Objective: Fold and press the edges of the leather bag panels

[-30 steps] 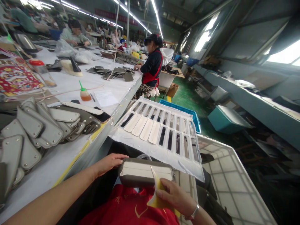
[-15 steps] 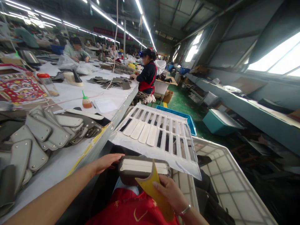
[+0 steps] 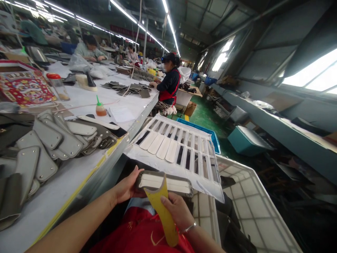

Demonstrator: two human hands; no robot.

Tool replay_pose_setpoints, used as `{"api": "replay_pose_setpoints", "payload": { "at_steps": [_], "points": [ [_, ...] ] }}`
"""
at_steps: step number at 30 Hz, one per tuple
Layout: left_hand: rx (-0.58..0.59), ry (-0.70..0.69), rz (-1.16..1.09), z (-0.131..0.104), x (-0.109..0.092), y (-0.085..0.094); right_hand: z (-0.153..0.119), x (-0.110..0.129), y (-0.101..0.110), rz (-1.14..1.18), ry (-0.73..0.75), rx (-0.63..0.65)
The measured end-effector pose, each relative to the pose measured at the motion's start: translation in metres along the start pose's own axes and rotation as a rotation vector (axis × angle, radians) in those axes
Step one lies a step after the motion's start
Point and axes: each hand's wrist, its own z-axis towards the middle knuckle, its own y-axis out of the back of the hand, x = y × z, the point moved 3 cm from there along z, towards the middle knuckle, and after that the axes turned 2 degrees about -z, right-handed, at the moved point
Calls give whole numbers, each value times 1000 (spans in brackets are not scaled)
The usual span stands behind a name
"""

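Note:
A grey leather bag piece (image 3: 168,190) with rounded ends and a gathered rim lies crosswise over my lap, and a white strip with a line along its middle covers its top. My left hand (image 3: 131,184) grips its left end, the thumb up at the edge and the fingers partly hidden underneath. In my right hand (image 3: 177,211) is a flat yellow scraper (image 3: 159,203) with a concave, two-pointed end. Its upper point stands in front of the white strip; I cannot tell if it touches. My right fingers are near the piece's lower right edge.
Beyond the piece, a white slotted sheet (image 3: 168,165) bears several white strips (image 3: 159,146) beside a white crate (image 3: 252,193). At left, the table (image 3: 71,182) holds grey riveted straps (image 3: 47,137) and a glue bottle (image 3: 100,109). A co-worker (image 3: 170,82) stands farther along it.
My left hand has moved in from beside the piece and now grips its left end. The yellow scraper has shifted left and up in my right hand. The view has turned slightly left.

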Motion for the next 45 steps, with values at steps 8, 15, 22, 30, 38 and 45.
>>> {"api": "replay_pose_setpoints", "payload": {
  "at_steps": [8, 15, 22, 30, 38, 45],
  "points": [
    [24, -125, -115, 12, 8, 4, 13, -8, -31, 228, -150, 50],
    [1, -242, -202, 18, 19, 9, 18, -20, -54, 364, -156, -32],
    [33, -287, -301, 26, 23, 14, 24, -26, -58, 329, -210, 42],
    [60, -323, -333, 29, 28, 22, 25, -27, -69, 454, -211, 63],
    [-104, -398, -290, 29, 23, 10, 31, -33, -77, 320, -229, 115],
    [-176, -331, -169, 32, 20, 16, 40, -39, -82, 338, -350, 318]
  ]
}}
